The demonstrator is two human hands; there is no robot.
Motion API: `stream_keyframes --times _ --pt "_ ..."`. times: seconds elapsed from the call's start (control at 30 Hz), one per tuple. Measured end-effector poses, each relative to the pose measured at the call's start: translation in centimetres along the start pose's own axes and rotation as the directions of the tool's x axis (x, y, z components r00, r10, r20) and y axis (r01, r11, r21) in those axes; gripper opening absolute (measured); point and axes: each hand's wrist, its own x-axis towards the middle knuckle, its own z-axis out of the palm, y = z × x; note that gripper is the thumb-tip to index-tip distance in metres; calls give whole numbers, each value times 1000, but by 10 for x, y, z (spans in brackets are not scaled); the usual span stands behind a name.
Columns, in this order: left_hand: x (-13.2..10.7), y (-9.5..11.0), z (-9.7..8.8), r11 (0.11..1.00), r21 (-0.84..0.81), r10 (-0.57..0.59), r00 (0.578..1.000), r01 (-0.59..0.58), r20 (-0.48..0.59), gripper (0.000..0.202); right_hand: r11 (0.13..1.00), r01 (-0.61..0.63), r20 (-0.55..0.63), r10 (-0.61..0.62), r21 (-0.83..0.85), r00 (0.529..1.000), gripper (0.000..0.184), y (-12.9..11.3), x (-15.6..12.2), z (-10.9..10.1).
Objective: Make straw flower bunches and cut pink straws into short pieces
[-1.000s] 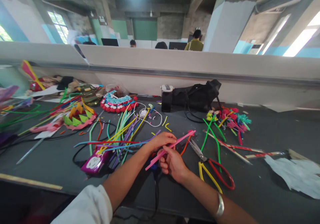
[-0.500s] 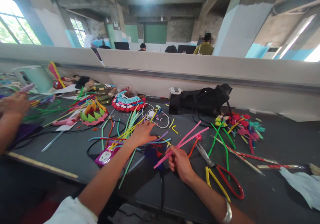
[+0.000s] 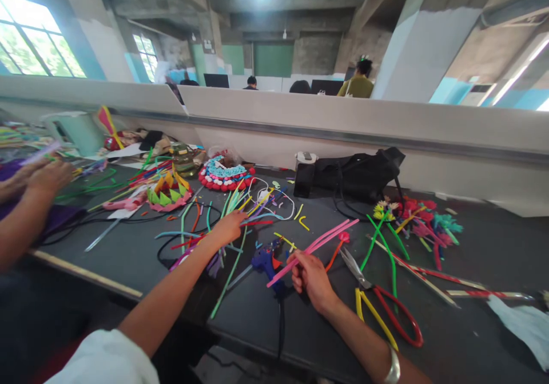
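My right hand (image 3: pixel 312 278) is closed on a pair of pink pipe cleaners (image 3: pixel 328 239) that slant up to the right over the dark table (image 3: pixel 450 327). My left hand (image 3: pixel 229 226) reaches out to the left and rests on a heap of coloured pipe cleaners (image 3: pixel 217 224), its fingers closed down among them; what they grip is hidden. A blue glue gun (image 3: pixel 266 261) lies between my two hands. Scissors with red and yellow handles (image 3: pixel 377 301) lie just right of my right hand.
Another person's hands (image 3: pixel 36 175) work at the far left. Finished pipe-cleaner flowers (image 3: pixel 414 215) lie at the right, a black bag (image 3: pixel 355 172) stands against the back wall, and a red-and-blue beaded piece (image 3: pixel 223 175) and felt crowns (image 3: pixel 167 195) lie at the back left. People sit beyond the partition.
My left hand let go of the pink pipe cleaners and moved left into the coloured heap. My right hand keeps holding them. My view turned left, and the glue gun came into sight.
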Motion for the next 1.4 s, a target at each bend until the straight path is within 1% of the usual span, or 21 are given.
stream_keyframes --times 0.07,0.2,0.27,0.3,0.37,0.43,0.47,0.53,0.6,0.67,0.7,0.77,0.87,1.0,1.1,1.2,1.3,1.37,1.4 --pt "12 -9 -13 999 -18 -30 998 29 -47 50 1000 -3 2 3 -4 1000 36 0 0 0" --pt "34 -27 -48 993 -51 -111 985 105 -131 49 1000 -5 14 5 -14 1000 35 0 1 0" --pt "42 -35 -59 988 -58 -148 982 142 -115 47 1000 -8 22 9 -18 1000 35 0 0 -1" --pt "45 -37 -62 986 -58 -163 982 158 -98 47 1000 -10 25 10 -18 1000 35 -1 0 0" --pt "48 -39 -60 981 -51 -192 980 189 -60 47 1000 -7 29 7 -23 1000 35 -1 0 0" --pt "47 -37 -52 975 -37 -221 975 220 -27 54 999 0 31 1 -33 1000 35 0 0 -1" --pt "45 -35 -46 972 -32 -235 972 234 -12 61 999 3 32 -1 -40 999 36 0 1 -1" --pt "40 -29 -34 964 -13 -264 964 265 34 81 999 4 36 -2 -50 999 36 0 1 -1" --pt "36 -24 -23 956 28 -294 949 293 114 99 999 3 39 -1 -52 999 36 1 1 -1" --pt "35 -22 -15 954 58 -300 938 294 173 104 999 2 39 0 -51 999 36 1 1 -1" --pt "36 -22 -14 956 60 -294 938 288 181 100 999 -1 39 3 -49 999 36 1 1 -1" --pt "38 -27 -13 961 42 -278 949 275 148 86 999 -7 38 8 -43 999 36 0 0 0" --pt "45 -40 -21 958 7 -286 957 286 57 67 999 -21 34 22 -32 999 36 -1 0 0" --pt "53 -58 -38 944 -37 -329 942 327 -65 63 999 -24 35 25 -21 999 35 1 0 -1" --pt "55 -63 -45 934 -52 -357 928 354 -110 59 1000 -15 41 16 -27 999 36 2 1 -2" --pt "51 -58 -41 929 -58 -370 925 366 -91 53 999 -15 43 17 -40 999 37 3 2 -2" --pt "43 -44 -32 925 -53 -379 922 376 -81 60 998 -11 47 14 -56 999 37 3 3 -3" --pt "35 -28 -26 927 -62 -375 918 370 -131 62 997 -3 50 7 -73 999 38 3 3 -3" --pt "31 -18 -23 942 -110 -335 920 319 -202 57 996 -1 50 5 -86 999 39 3 3 -3"
